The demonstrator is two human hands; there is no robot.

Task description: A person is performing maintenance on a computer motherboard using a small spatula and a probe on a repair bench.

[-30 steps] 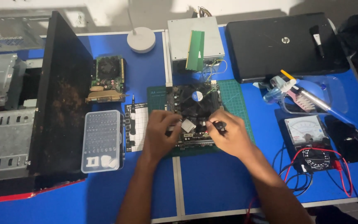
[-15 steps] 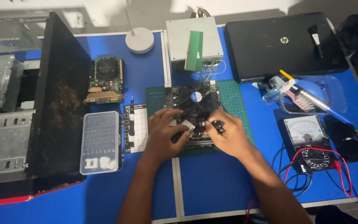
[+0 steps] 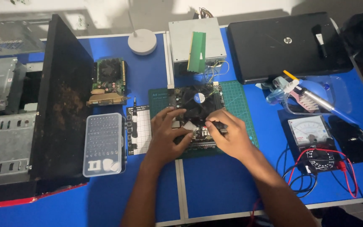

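A motherboard (image 3: 198, 101) with a black round cooler fan lies on a green cutting mat (image 3: 238, 101) in the middle of the blue table. My left hand (image 3: 167, 134) rests on the board's near left part, its fingers around a small pale part. My right hand (image 3: 227, 134) grips a black screwdriver (image 3: 216, 125), tip pointing left toward that same spot. Both hands hide the board's near edge.
An open computer case (image 3: 26, 109) lies at the left. A clear screwdriver bit box (image 3: 104, 145) and a graphics card (image 3: 110, 82) sit beside it. A power supply (image 3: 196, 42) with green memory sticks, a closed laptop (image 3: 288, 42), a multimeter (image 3: 311, 141) and a soldering iron (image 3: 316, 101) are around.
Both hands have stayed on the motherboard's near edge; the left hand's fingers shifted slightly around the small pale part. The view moved a little.
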